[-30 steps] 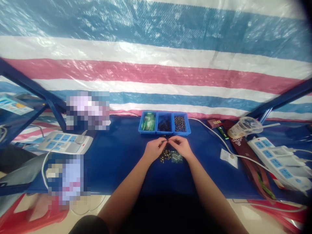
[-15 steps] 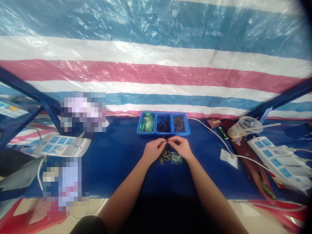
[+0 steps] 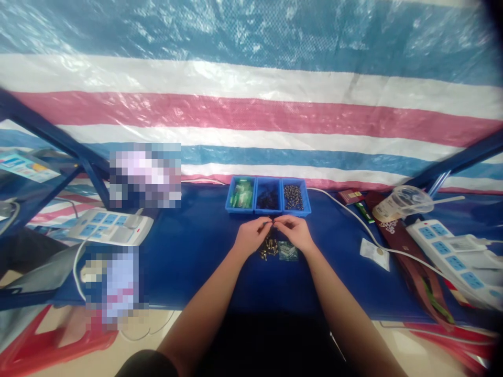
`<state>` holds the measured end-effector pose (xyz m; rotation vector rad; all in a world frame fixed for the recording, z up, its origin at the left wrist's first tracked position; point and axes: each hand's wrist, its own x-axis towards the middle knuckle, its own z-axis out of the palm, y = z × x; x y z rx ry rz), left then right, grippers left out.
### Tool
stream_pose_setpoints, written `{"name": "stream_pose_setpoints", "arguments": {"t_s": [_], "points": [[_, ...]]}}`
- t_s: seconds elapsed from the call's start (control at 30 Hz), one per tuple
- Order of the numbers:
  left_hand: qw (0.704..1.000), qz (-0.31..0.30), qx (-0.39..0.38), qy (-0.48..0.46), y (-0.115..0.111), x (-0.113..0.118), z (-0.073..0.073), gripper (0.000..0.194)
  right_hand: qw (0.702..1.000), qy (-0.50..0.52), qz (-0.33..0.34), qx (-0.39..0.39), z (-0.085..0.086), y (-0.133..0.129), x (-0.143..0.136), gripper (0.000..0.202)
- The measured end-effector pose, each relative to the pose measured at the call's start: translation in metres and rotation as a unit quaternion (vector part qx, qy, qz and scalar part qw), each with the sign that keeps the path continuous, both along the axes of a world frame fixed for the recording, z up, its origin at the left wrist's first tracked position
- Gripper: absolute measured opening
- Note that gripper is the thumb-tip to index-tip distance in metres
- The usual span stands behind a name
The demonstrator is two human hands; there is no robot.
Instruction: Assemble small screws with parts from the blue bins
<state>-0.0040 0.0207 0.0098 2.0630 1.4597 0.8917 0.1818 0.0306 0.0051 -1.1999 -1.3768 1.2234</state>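
My left hand and my right hand meet fingertip to fingertip over the blue table, both pinched around something small and dark that I cannot make out. Just below them lies a loose pile of brass-coloured metal pieces, partly hidden by my left hand. To its right is a clear bag of small pieces. Beyond my hands three blue bins stand side by side: the left one holds green packets, the middle one black pieces, the right one many small metal parts.
On the right are a plastic cup with a straw, a power strip, a brown strap bag, a white cable and a small white packet. Another power strip lies on the left. Striped sheeting hangs behind.
The whole view has shifted slightly, so the table things appear a little further right and higher. My hands are still together at the fingertips, with only small finger movement.
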Motion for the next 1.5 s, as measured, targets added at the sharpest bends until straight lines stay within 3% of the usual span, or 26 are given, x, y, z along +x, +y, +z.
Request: {"name": "stream_pose_setpoints", "arguments": {"t_s": [0.6,0.77,0.93,1.03,1.2,1.37,1.5], "points": [[1.000,-0.002,0.001,0.031,-0.004,-0.002,0.002,0.029,0.999,-0.021,-0.018,0.038,-0.003,-0.008,-0.001,0.034],[1.000,-0.002,-0.009,0.001,-0.004,-0.002,0.002,0.028,0.998,-0.021,-0.034,0.044,-0.004,-0.011,-0.001,0.030],[0.998,0.037,-0.003,-0.050,-0.006,-0.002,0.002,0.029,0.992,-0.021,-0.098,0.078,0.006,0.000,-0.009,0.029],[0.998,0.038,0.016,-0.037,-0.007,-0.003,0.003,0.029,0.977,-0.111,-0.136,0.119,0.018,0.010,-0.019,0.031],[0.999,0.034,0.034,-0.004,-0.007,-0.003,0.003,0.027,0.944,-0.261,-0.129,0.158,0.030,0.003,-0.020,0.027],[0.998,0.033,0.049,0.028,-0.003,0.002,0.002,0.024,0.922,-0.353,-0.037,0.153,0.023,-0.008,0.001,0.022],[0.998,0.035,0.036,0.026,-0.001,0.003,0.000,0.018,0.912,-0.381,0.027,0.147,0.018,-0.011,-0.008,0.031]]}}
